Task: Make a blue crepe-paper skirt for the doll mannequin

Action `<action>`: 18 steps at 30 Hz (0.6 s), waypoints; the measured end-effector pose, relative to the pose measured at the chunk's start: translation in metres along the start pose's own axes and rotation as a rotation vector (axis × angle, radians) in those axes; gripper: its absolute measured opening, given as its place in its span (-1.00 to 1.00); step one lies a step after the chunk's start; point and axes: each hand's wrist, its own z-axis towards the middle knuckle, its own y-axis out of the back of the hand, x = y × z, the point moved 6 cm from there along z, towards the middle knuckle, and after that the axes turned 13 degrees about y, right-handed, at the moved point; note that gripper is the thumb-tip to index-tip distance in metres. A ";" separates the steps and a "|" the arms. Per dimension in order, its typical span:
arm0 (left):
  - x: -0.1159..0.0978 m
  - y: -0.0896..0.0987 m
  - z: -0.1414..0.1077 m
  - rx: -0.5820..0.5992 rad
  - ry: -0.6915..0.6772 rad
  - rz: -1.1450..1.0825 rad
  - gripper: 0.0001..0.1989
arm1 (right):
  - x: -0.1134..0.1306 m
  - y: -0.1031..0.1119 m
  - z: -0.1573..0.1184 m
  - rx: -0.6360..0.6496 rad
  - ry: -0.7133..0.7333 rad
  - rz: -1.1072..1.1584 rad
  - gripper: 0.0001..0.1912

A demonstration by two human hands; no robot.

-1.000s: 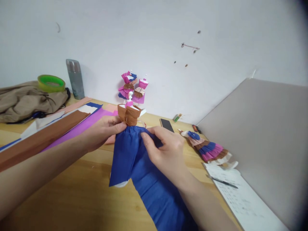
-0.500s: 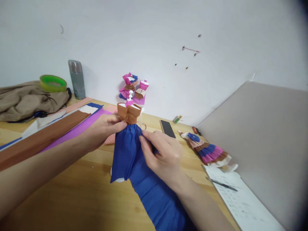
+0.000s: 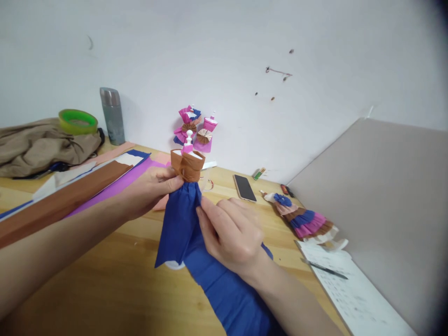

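Observation:
A small dress form (image 3: 189, 140) with a white knobbed neck stands upright in front of me. Brown crepe paper (image 3: 192, 167) wraps its top, and gathered blue crepe paper (image 3: 178, 224) hangs from the waist. My left hand (image 3: 157, 189) grips the form at the waist from the left, thumb in front. At the waist's right side my right hand (image 3: 229, 228) pinches the top edge of the blue crepe paper. The paper's long loose end trails toward me beneath my right forearm. A white base peeks out under the skirt.
Two decorated dress forms (image 3: 210, 125) stand at the wall. A flask (image 3: 112, 116), green tape roll (image 3: 77, 122) and brown cloth (image 3: 42, 144) sit left, behind crepe sheets (image 3: 80, 196). Rightward lie a phone (image 3: 245, 187), a layered paper dress (image 3: 304, 219) and a paper sheet (image 3: 346, 284) with a pen (image 3: 325, 269).
My right hand has moved slightly left, closer to the waist, bringing the blue crepe paper's edge with it. The skirt's lower corner has shifted a little left. My left hand keeps its hold.

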 end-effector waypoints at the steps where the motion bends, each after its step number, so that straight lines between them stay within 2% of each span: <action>1: 0.003 0.001 0.001 0.018 0.025 -0.025 -0.72 | 0.001 0.001 0.000 -0.001 0.000 -0.003 -0.91; 5: 0.017 0.012 0.008 0.017 0.108 -0.085 -0.70 | 0.003 0.002 0.001 0.005 0.004 0.007 -0.88; 9: 0.028 0.026 0.015 0.037 0.076 -0.092 -0.69 | 0.008 0.004 0.002 -0.004 0.029 0.016 -0.88; 14: 0.025 0.025 0.015 0.208 -0.045 -0.104 -0.73 | 0.018 0.006 0.002 0.020 0.075 0.064 -0.87; 18: 0.017 0.015 0.011 0.338 -0.114 -0.132 -0.59 | 0.024 0.008 0.003 0.037 0.093 0.092 -0.86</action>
